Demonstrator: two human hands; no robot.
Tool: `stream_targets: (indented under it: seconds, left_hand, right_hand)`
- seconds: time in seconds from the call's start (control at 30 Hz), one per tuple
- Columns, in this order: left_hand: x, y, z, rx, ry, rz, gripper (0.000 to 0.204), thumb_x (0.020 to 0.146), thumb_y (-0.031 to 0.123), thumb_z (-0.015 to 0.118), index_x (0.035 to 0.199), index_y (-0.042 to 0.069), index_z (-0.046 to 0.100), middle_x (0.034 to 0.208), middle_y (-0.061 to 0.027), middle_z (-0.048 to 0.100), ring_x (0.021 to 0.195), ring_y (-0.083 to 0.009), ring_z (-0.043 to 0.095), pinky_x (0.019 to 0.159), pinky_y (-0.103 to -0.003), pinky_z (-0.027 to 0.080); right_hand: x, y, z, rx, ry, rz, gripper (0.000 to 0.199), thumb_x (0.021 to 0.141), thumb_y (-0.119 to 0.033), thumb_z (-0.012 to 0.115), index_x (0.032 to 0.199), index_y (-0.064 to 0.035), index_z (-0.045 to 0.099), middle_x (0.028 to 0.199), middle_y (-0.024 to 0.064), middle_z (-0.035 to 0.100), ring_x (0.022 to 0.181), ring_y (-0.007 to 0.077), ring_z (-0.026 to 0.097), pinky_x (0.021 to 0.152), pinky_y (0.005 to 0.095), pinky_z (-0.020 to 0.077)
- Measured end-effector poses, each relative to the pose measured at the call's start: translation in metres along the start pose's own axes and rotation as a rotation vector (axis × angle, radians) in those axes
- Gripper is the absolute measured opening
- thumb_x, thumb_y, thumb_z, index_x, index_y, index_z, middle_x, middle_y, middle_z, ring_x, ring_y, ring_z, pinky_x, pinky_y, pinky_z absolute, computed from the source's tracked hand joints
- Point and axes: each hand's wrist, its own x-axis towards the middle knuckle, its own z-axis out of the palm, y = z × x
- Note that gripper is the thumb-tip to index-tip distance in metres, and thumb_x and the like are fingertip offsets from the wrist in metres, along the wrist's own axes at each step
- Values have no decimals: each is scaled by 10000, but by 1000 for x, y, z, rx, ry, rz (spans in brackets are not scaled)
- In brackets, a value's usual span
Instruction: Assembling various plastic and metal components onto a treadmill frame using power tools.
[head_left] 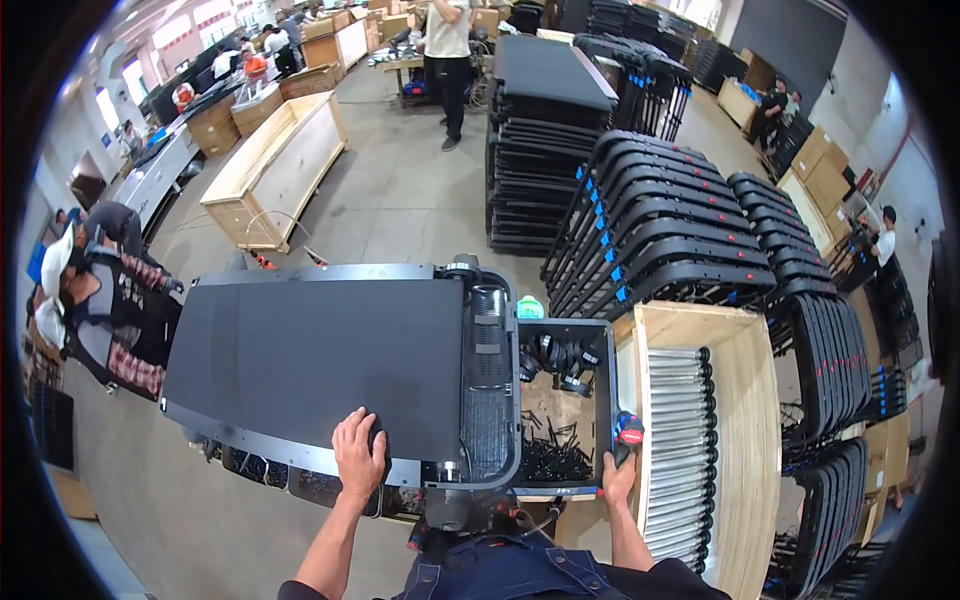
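Note:
My left hand (358,455) lies flat with its fingers stretched on the near edge of a treadmill deck with a black belt (320,350) and a metal side rail (300,452). At the right, my right hand (619,478) is closed around the dark grip of a red and blue power screwdriver (629,432), beside the bin's near right corner. That black bin (606,360) holds many dark screws (556,455) and several black rounded parts (560,358). Between bin and belt sits the deck's end frame (511,380), with a dark motor housing area (488,340) inside.
A wooden crate (760,400) of metal rollers (675,430) stands at my right. Stacked black frames (670,220) and flat decks (545,130) rise beyond. A co-worker (110,300) is at the deck's left end. Another person (450,60) stands far ahead, near a long wooden crate (280,165).

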Motion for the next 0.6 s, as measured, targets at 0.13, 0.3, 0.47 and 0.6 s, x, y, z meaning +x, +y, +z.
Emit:
stream_targets:
  seconds: [0.13,0.3,0.47,0.6]
  left_hand:
    - [-2,-4,-1,-37,30,5,378,888,188,692,1234,53,622,1343,-144,589,1270,-345,526,1111,-505,371]
    - [-18,-21,-1,-87,69,11,393,892,230,704,1236,54,635,1342,-139,594,1282,-324,524,1122,-510,353]
    - [-31,-39,6,-172,61,47,452,916,311,693,1279,52,616,1394,-169,554,1346,-337,470,1134,-530,334]
    - [-42,-85,-13,-336,-45,171,512,929,344,681,1336,49,586,1469,-179,505,1406,-361,418,1180,-536,293]
  right_hand:
    - [-9,15,0,59,-92,30,610,808,-145,794,1327,49,539,1175,258,652,1096,408,639,985,452,479]
    - [-54,5,-10,-202,-72,72,805,775,-155,786,1435,102,404,1360,328,533,1275,469,518,1114,477,399]
    - [-145,-34,-4,-34,138,-258,743,819,-117,728,1455,73,396,1339,268,552,1247,392,546,1078,456,435]
    - [-252,-181,-10,397,-382,-89,415,946,-122,677,1335,-18,580,1164,148,678,995,198,665,862,351,556]
